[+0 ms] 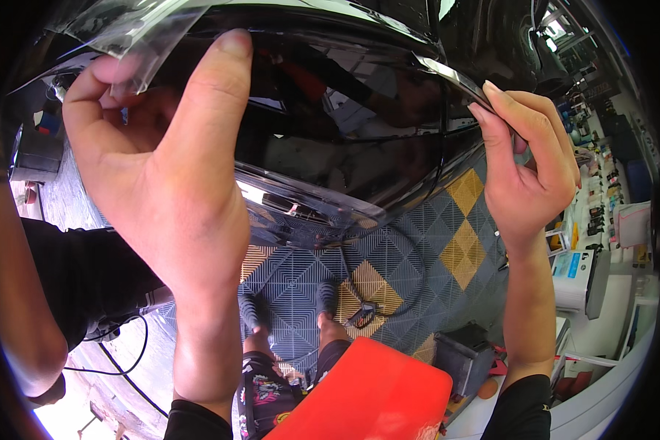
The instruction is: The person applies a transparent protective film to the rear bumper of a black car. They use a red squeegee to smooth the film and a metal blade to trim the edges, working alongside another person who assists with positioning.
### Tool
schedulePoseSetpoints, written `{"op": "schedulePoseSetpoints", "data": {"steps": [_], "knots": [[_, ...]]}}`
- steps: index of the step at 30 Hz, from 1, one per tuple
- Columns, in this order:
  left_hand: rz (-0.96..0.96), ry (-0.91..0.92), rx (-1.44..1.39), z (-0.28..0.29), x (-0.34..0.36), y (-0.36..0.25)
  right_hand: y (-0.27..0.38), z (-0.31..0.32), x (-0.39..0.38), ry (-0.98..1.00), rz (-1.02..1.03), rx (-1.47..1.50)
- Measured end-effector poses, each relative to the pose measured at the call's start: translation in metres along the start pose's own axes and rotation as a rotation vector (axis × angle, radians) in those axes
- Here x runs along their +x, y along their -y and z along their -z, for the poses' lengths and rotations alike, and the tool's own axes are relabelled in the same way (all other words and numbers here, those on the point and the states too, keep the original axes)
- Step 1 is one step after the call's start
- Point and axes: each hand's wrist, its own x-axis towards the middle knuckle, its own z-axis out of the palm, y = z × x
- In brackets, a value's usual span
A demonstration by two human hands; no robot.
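Car workshop, glossy black car (330, 132), tiled floor (447, 242)

There is a single view, from a camera on the person's head, tipped steeply down and forward. It sits very near the raised left hand (161, 169) and right hand (524, 165), which loom large before a glossy black car panel (345, 125) across the upper frame. Straight below, well apart from the lens, lie the person's shoes (286, 304) on grey and yellow floor tiles (433, 242). The fisheye bends everything toward a dark rim.
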Motion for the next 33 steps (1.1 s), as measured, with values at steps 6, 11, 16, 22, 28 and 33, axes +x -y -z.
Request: {"op": "schedulePoseSetpoints", "data": {"steps": [6, 11, 16, 22, 28, 33], "knots": [[-0.032, 0.023, -0.042, 0.000, 0.000, 0.004, -0.010, 0.005, -0.003, 0.023, 0.011, -0.025], [-0.024, 0.020, -0.017, 0.000, -0.004, 0.004, -0.017, 0.013, 0.001, 0.054, 0.052, -0.026], [0.027, 0.024, 0.120, 0.001, -0.009, -0.004, -0.023, 0.024, 0.013, 0.129, 0.082, -0.014], [0.090, -0.040, 0.015, 0.000, -0.010, -0.005, -0.031, 0.031, 0.030, 0.226, 0.166, 0.002], [0.146, -0.089, -0.007, -0.003, -0.010, -0.006, -0.024, 0.032, 0.028, 0.237, 0.152, -0.017], [0.195, -0.103, -0.072, -0.010, -0.012, -0.014, -0.026, 0.036, 0.023, 0.244, 0.158, 0.000]]}}
